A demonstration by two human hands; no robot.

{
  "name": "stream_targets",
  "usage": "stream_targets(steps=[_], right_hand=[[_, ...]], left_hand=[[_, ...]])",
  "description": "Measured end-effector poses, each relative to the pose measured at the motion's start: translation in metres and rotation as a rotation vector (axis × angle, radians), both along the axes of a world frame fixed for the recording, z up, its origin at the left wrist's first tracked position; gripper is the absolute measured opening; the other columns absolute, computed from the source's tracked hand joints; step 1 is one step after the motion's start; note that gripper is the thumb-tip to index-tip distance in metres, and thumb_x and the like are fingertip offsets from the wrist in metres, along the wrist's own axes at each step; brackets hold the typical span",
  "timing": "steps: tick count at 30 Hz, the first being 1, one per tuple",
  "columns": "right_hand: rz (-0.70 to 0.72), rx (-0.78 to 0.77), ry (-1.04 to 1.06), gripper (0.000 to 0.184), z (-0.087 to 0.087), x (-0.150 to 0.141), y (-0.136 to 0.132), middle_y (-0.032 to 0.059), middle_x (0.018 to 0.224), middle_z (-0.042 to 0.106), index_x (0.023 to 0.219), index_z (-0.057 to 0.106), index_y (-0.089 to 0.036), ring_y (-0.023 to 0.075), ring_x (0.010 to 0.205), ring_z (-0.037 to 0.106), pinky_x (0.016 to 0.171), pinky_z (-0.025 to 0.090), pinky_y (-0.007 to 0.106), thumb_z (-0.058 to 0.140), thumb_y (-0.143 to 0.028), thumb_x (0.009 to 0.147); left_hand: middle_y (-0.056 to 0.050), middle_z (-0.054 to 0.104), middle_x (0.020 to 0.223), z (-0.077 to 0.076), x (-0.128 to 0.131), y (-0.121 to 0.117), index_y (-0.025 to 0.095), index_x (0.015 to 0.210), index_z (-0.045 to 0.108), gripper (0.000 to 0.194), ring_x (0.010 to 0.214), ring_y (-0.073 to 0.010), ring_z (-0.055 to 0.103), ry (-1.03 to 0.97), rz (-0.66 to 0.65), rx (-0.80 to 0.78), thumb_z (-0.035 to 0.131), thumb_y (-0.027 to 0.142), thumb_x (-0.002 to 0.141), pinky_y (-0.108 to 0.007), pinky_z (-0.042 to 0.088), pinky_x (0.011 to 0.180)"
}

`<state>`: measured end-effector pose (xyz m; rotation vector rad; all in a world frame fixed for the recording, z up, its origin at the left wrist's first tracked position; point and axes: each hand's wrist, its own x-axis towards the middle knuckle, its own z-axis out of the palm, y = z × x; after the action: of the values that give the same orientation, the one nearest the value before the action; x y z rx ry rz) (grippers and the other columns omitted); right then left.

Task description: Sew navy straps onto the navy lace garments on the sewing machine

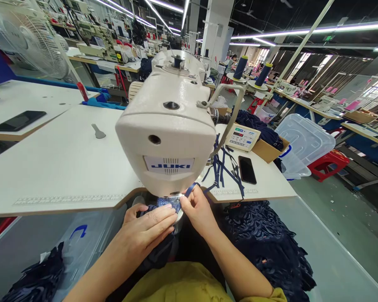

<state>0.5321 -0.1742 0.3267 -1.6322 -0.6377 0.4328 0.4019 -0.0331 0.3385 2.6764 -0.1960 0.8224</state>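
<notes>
A cream JUKI sewing machine [168, 126] fills the middle of the head view. Under its head lies a navy lace piece [166, 204]. My left hand [145, 233] rests flat on that lace, fingers stretched toward the needle area. My right hand [197, 209] pinches a thin navy strap [190, 188] between thumb and fingers just below the machine head. The needle and presser foot are hidden by the machine body.
Loose navy straps [222, 167] and a black phone [247, 170] lie on the white table [66, 167] to the right, beside a control panel [242, 137] and cardboard box [269, 149]. A heap of navy lace [264, 243] lies right of my lap. Clear plastic bins stand at lower left and right.
</notes>
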Motion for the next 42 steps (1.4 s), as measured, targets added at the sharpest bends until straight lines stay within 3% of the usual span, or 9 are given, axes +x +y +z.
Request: stream_targets(steps=[7, 17, 21, 26, 30, 35, 42], right_hand=[[-0.044, 0.0, -0.002, 0.01, 0.002, -0.004, 0.001, -0.0078, 0.064, 0.038, 0.087, 0.049, -0.021, 0.0102, 0.057, 0.038, 0.06, 0.036, 0.024, 0.054, -0.029, 0.084], [-0.07, 0.01, -0.014, 0.005, 0.002, -0.007, 0.002, -0.0078, 0.063, 0.037, 0.087, 0.049, -0.021, 0.0104, 0.058, 0.039, 0.06, 0.036, 0.023, 0.051, -0.026, 0.086], [-0.087, 0.007, -0.035, 0.006, 0.002, -0.01, 0.002, -0.0072, 0.065, 0.038, 0.086, 0.049, -0.021, 0.0106, 0.058, 0.039, 0.061, 0.037, 0.024, 0.05, -0.026, 0.087], [-0.052, -0.009, -0.055, 0.005, 0.001, -0.003, 0.002, -0.0071, 0.064, 0.038, 0.084, 0.048, -0.022, 0.0108, 0.058, 0.04, 0.061, 0.037, 0.024, 0.051, -0.026, 0.086], [0.033, -0.024, -0.046, 0.008, 0.008, 0.019, 0.007, -0.0062, 0.066, 0.043, 0.088, 0.052, -0.021, 0.0113, 0.057, 0.043, 0.06, 0.039, 0.025, 0.054, -0.026, 0.081], [0.08, -0.029, -0.134, 0.008, 0.017, 0.038, 0.021, -0.004, 0.059, 0.049, 0.081, 0.059, -0.022, 0.0164, 0.063, 0.051, 0.067, 0.045, 0.03, 0.057, -0.019, 0.074], [0.092, -0.039, -0.156, 0.013, 0.011, 0.042, 0.031, -0.0048, 0.052, 0.051, 0.084, 0.063, -0.023, 0.0181, 0.062, 0.055, 0.067, 0.047, 0.032, 0.057, -0.017, 0.075]], left_hand=[[0.006, 0.073, 0.105, 0.013, 0.005, 0.003, 0.03, 0.114, 0.059, 0.025, 0.09, -0.0111, 0.069, -0.038, -0.08, 0.22, 0.051, 0.025, 0.091, -0.027, 0.038, 0.095], [0.004, 0.073, 0.106, 0.0, 0.002, 0.0, 0.027, 0.127, 0.049, 0.036, 0.088, -0.0126, 0.07, -0.05, -0.04, 0.239, 0.049, 0.024, 0.092, -0.031, 0.043, 0.081], [0.005, 0.073, 0.103, -0.002, 0.003, -0.002, 0.03, 0.132, 0.045, 0.039, 0.089, -0.0131, 0.07, -0.081, 0.01, 0.273, 0.047, 0.021, 0.093, -0.032, 0.043, 0.079], [0.004, 0.072, 0.107, 0.004, 0.0, -0.009, 0.027, 0.119, 0.057, 0.03, 0.096, -0.0134, 0.067, -0.071, 0.029, 0.355, 0.051, 0.019, 0.091, -0.03, 0.037, 0.083], [0.004, 0.071, 0.108, 0.01, 0.0, -0.02, 0.027, 0.118, 0.059, 0.029, 0.1, -0.0131, 0.065, -0.062, 0.096, 0.337, 0.056, 0.022, 0.089, -0.028, 0.034, 0.089], [0.001, 0.072, 0.106, 0.013, 0.007, -0.037, 0.023, 0.113, 0.062, 0.024, 0.096, -0.014, 0.066, -0.144, 0.246, 0.358, 0.053, 0.023, 0.091, -0.03, 0.033, 0.084], [0.001, 0.072, 0.105, 0.011, 0.013, -0.044, 0.024, 0.116, 0.06, 0.025, 0.094, -0.0155, 0.066, -0.161, 0.314, 0.291, 0.054, 0.025, 0.091, -0.031, 0.031, 0.084]])
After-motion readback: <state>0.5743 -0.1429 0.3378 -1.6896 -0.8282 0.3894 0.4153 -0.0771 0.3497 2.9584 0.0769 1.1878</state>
